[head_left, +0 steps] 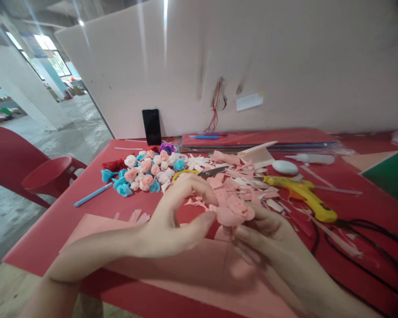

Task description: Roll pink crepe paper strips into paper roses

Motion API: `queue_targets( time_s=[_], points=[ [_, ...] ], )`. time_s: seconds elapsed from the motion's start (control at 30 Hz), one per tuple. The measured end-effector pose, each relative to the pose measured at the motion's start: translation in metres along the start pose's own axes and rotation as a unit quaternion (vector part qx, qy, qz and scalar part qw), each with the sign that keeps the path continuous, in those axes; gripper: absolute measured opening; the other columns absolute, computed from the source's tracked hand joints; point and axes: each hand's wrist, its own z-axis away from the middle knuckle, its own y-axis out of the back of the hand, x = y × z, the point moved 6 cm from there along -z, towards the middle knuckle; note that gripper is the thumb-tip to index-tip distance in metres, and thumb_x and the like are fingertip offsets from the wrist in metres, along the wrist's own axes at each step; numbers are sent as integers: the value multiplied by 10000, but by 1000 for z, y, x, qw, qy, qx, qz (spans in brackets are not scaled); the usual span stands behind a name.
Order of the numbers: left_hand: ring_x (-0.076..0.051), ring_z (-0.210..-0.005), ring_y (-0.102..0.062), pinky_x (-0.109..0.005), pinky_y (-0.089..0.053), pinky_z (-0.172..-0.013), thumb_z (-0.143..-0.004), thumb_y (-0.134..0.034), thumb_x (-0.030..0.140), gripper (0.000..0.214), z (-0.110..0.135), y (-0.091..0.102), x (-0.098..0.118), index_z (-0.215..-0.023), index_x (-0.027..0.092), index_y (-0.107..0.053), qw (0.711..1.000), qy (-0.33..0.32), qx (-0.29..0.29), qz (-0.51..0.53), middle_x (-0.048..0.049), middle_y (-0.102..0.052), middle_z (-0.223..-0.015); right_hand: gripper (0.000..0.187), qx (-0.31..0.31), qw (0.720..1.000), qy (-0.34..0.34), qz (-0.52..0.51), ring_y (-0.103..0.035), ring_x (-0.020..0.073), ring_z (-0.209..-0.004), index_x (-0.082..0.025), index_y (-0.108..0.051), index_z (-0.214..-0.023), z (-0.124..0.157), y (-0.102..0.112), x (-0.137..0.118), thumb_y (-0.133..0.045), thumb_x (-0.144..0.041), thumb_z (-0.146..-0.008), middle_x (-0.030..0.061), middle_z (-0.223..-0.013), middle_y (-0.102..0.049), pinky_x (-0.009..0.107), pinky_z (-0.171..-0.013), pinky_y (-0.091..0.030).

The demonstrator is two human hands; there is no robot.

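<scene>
A pink paper rose is held up over the near part of the table. My right hand grips it from below and the right, thumb and fingers closed at its base. From the left, the thumb and index finger of my left hand pinch at the edge of its outer petal. Beneath both hands lies a large sheet of pink paper. Just beyond them are pink and white paper scraps and scissors with yellow handles, partly covered.
Blue, pink and white paper flowers are heaped at the back left, near an upright phone and a blue pen. A yellow glue gun with black cord lies right, near a white oval object and a small bottle.
</scene>
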Motion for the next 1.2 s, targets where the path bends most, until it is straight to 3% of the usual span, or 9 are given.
queue_targets(
  time_s=[0.1, 0.2, 0.3, 0.43, 0.63, 0.8, 0.93, 1.2],
  points=[
    [-140, -745, -517, -338, -436, -742, -708, -525, 66, 174, 2, 3, 15, -840, 172, -485, 980, -143, 41, -133, -16, -537, -765, 189, -13, 999, -19, -26, -394, 20, -395, -214, -685, -639, 2, -3, 3, -835, -279, -546, -61, -484, -537, 115, -382, -342],
    [-146, -751, -524, -353, -425, -769, -729, -556, 94, 178, 5, 1, 20, -873, 172, -486, 956, -198, 63, -209, -14, -555, -772, 211, -16, 998, -40, -46, -363, 12, -377, -204, -641, -626, 5, -5, 5, -822, -295, -569, -61, -506, -552, 119, -369, -317],
    [-141, -756, -522, -312, -435, -731, -760, -610, 191, 157, 6, 1, 23, -867, 172, -497, 943, -212, 86, -241, -12, -563, -764, 222, -19, 998, -57, -16, -323, 5, -369, -187, -611, -617, 8, -8, 6, -804, -293, -599, -60, -516, -554, 133, -367, -292],
    [-146, -753, -537, -355, -435, -844, -765, -603, 241, 151, 7, 0, 24, -867, 191, -502, 934, -220, 78, -270, -1, -596, -746, 250, -29, 998, -50, 26, -314, 22, -362, -187, -610, -637, 9, -10, 8, -783, -366, -614, -86, -442, -455, 157, -366, -290],
    [-149, -749, -570, -413, -391, -970, -724, -622, 226, 184, 9, -3, 25, -872, 193, -519, 921, -234, 73, -301, 10, -649, -733, 227, -37, 996, -27, 72, -447, 46, -383, -190, -577, -617, 8, -8, 10, -781, -289, -623, -72, -438, -524, 161, -408, -372],
    [-139, -719, -569, -433, -350, -1030, -687, -653, 175, 199, 13, -5, 31, -845, 200, -535, 902, -268, 84, -327, 34, -666, -702, 237, -34, 997, -22, 61, -493, 45, -386, -194, -564, -611, 6, -8, 9, -798, -215, -585, -79, -466, -556, 153, -416, -392],
    [-140, -708, -580, -437, -325, -1057, -691, -640, 168, 188, 13, -5, 33, -844, 202, -538, 900, -271, 80, -331, 37, -678, -687, 239, -19, 998, -11, 63, -510, 57, -376, -201, -569, -650, 7, -7, 8, -789, -283, -601, -81, -483, -549, 168, -399, -405],
    [-147, -717, -591, -463, -292, -1078, -686, -632, 223, 180, 11, -4, 37, -842, 200, -546, 905, -259, 54, -334, 31, -699, -712, 209, -16, 999, 14, 31, -522, 48, -391, -213, -594, -617, 7, -6, 7, -789, -156, -572, -81, -495, -591, 131, -409, -441]
  ],
)
